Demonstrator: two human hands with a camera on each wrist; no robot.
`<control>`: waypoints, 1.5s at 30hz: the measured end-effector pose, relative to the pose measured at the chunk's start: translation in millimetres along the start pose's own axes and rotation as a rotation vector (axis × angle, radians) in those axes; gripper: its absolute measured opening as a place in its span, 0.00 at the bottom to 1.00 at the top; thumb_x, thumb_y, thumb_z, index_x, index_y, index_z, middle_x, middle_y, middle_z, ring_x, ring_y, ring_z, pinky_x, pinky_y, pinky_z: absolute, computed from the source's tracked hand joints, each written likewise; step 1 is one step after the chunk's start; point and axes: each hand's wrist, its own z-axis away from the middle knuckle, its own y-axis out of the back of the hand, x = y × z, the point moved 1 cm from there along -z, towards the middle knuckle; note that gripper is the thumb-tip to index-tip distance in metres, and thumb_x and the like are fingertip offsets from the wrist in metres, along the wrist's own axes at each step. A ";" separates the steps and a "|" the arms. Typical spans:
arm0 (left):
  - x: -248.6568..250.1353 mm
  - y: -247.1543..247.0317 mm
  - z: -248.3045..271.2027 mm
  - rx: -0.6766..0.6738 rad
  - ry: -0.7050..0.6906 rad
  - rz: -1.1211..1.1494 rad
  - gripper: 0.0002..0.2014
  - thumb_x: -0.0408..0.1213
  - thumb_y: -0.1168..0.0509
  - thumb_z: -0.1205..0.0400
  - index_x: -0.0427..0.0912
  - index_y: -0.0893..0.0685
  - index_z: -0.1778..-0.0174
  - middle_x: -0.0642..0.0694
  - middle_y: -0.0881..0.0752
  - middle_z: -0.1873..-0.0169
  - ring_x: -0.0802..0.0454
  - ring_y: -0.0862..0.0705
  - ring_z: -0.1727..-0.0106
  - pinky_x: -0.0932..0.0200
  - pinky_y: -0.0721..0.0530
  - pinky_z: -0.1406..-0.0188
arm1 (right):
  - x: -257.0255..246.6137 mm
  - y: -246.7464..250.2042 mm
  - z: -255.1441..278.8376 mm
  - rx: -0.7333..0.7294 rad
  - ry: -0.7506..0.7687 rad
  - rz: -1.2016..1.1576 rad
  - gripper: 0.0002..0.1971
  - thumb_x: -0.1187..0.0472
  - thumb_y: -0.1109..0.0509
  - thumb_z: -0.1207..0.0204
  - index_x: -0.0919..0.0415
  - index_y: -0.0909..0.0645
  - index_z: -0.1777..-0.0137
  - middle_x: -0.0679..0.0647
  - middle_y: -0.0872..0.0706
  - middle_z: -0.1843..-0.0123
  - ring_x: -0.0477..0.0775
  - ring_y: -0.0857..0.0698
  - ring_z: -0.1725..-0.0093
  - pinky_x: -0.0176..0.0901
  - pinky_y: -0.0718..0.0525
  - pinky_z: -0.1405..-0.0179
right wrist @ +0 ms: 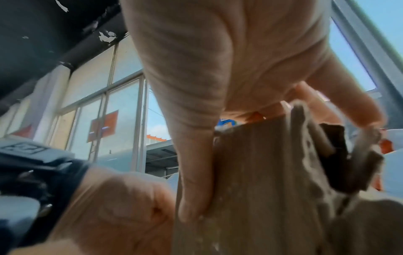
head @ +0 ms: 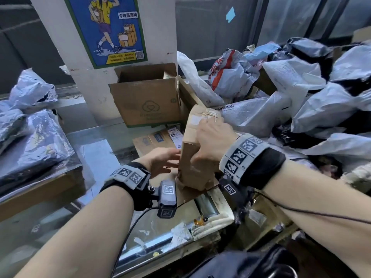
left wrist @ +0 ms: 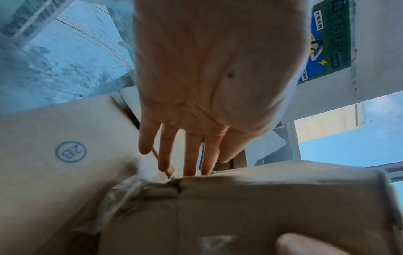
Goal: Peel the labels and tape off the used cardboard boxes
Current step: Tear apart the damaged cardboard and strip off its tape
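A small brown cardboard box (head: pixel 195 157) stands tilted on a flattened carton on the glass counter (head: pixel 96 155). It carries a white label remnant (head: pixel 194 119) and crumpled clear tape (head: pixel 210 112) near its top. My right hand (head: pixel 213 141) grips the box from the right, thumb down its near face (right wrist: pixel 196 181), fingers over the top. My left hand (head: pixel 160 161) reaches in from the left with straight fingers (left wrist: pixel 189 155), their tips at the box's torn, taped edge (left wrist: pixel 130 189).
An open carton (head: pixel 148 101) stands behind against a pillar with a blue poster (head: pixel 108 27). Flattened cartons with labels (head: pixel 156 139) lie beneath. Grey courier bags (head: pixel 301 101) pile up on the right and others (head: pixel 34 137) on the left. Label scraps (head: pixel 178 233) lie near the front.
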 end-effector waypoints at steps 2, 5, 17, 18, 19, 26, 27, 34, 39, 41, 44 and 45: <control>-7.2 1.0 -6.0 -0.023 -0.013 0.016 0.15 0.24 0.43 0.18 0.43 0.13 0.47 0.43 0.15 0.52 0.50 0.21 0.57 0.61 0.26 0.58 | 5.2 -6.8 -5.6 0.031 -0.073 -0.066 0.47 0.26 0.29 0.40 0.65 0.26 0.33 0.64 0.27 0.32 0.64 0.27 0.34 0.57 0.25 0.39; -14.2 -0.8 -9.7 -0.057 0.023 -0.028 0.23 0.18 0.46 0.20 0.43 0.19 0.34 0.39 0.19 0.49 0.48 0.23 0.53 0.59 0.23 0.54 | 15.5 -14.6 -15.8 -0.055 -0.130 -0.231 0.44 0.26 0.29 0.40 0.61 0.23 0.35 0.63 0.36 0.25 0.65 0.33 0.29 0.60 0.30 0.32; -29.2 -16.4 -14.0 -0.089 0.071 -0.988 0.36 0.50 0.30 0.21 0.57 0.38 0.19 0.39 0.43 0.24 0.40 0.37 0.24 0.49 0.33 0.23 | 63.0 74.8 -27.8 0.193 -0.066 -0.856 0.25 0.50 0.15 0.42 0.53 0.28 0.55 0.44 0.25 0.61 0.39 0.21 0.61 0.30 0.25 0.69; -28.3 -18.7 -12.3 -0.088 0.060 -0.975 0.36 0.49 0.29 0.22 0.57 0.38 0.19 0.38 0.43 0.24 0.40 0.38 0.24 0.49 0.33 0.23 | 66.9 85.7 -23.6 0.259 -0.061 -0.914 0.23 0.55 0.16 0.39 0.49 0.31 0.59 0.42 0.25 0.62 0.33 0.20 0.64 0.23 0.26 0.72; -26.6 -20.4 -10.3 -0.093 0.066 -0.945 0.36 0.47 0.29 0.22 0.57 0.37 0.19 0.38 0.43 0.23 0.40 0.37 0.23 0.49 0.32 0.24 | 71.3 96.9 -20.8 0.320 -0.042 -0.955 0.24 0.59 0.17 0.38 0.46 0.33 0.62 0.40 0.26 0.63 0.28 0.21 0.68 0.19 0.27 0.75; 13.8 0.0 17.9 -0.137 -0.052 -0.337 0.45 0.46 0.19 0.35 0.49 0.32 0.22 0.43 0.23 0.29 0.45 0.29 0.25 0.43 0.33 0.23 | 55.0 83.7 -31.0 0.264 0.014 -1.084 0.21 0.55 0.15 0.40 0.50 0.28 0.61 0.43 0.20 0.60 0.36 0.21 0.62 0.27 0.21 0.61; 20.6 7.1 24.2 -0.080 -0.206 -0.380 0.46 0.51 0.18 0.39 0.49 0.28 0.25 0.47 0.20 0.32 0.47 0.26 0.28 0.42 0.35 0.22 | 51.8 70.6 -36.8 0.272 0.013 -1.121 0.23 0.54 0.14 0.42 0.51 0.26 0.56 0.45 0.18 0.57 0.39 0.19 0.57 0.33 0.19 0.54; 57.2 45.0 46.2 0.294 -0.272 0.690 0.20 0.53 0.30 0.25 0.42 0.17 0.46 0.42 0.09 0.66 0.48 0.10 0.69 0.54 0.14 0.79 | 32.0 6.9 -62.9 0.179 0.113 -1.071 0.53 0.45 0.14 0.49 0.57 0.31 0.22 0.48 0.40 0.19 0.49 0.38 0.20 0.48 0.37 0.20; 29.6 80.3 41.7 0.470 -0.244 0.675 0.15 0.44 0.27 0.25 0.43 0.20 0.47 0.47 0.13 0.76 0.53 0.15 0.80 0.60 0.20 0.87 | 31.5 -2.5 -61.1 -0.221 0.109 -1.161 0.30 0.64 0.27 0.27 0.57 0.29 0.25 0.52 0.21 0.33 0.50 0.23 0.34 0.49 0.21 0.34; 17.5 85.8 42.5 0.468 -0.226 0.658 0.20 0.43 0.22 0.32 0.41 0.18 0.47 0.44 0.11 0.68 0.51 0.13 0.75 0.54 0.15 0.81 | 25.8 -10.1 -66.7 -0.207 0.011 -1.152 0.19 0.67 0.32 0.25 0.59 0.19 0.34 0.53 0.17 0.45 0.50 0.20 0.44 0.48 0.18 0.43; 0.7 89.7 40.1 0.491 -0.220 0.530 0.21 0.41 0.20 0.36 0.38 0.14 0.50 0.40 0.11 0.58 0.48 0.11 0.67 0.50 0.10 0.69 | 14.2 -21.4 -72.0 -0.084 -0.032 -0.895 0.07 0.63 0.27 0.30 0.66 0.12 0.56 0.54 0.16 0.64 0.51 0.19 0.62 0.39 0.18 0.63; -3.3 88.9 41.0 0.504 -0.204 0.477 0.21 0.40 0.20 0.36 0.38 0.14 0.50 0.38 0.10 0.56 0.46 0.11 0.63 0.51 0.10 0.63 | 10.2 -23.1 -71.0 -0.056 -0.030 -0.812 0.04 0.64 0.25 0.32 0.65 0.14 0.61 0.52 0.17 0.67 0.51 0.19 0.63 0.37 0.20 0.66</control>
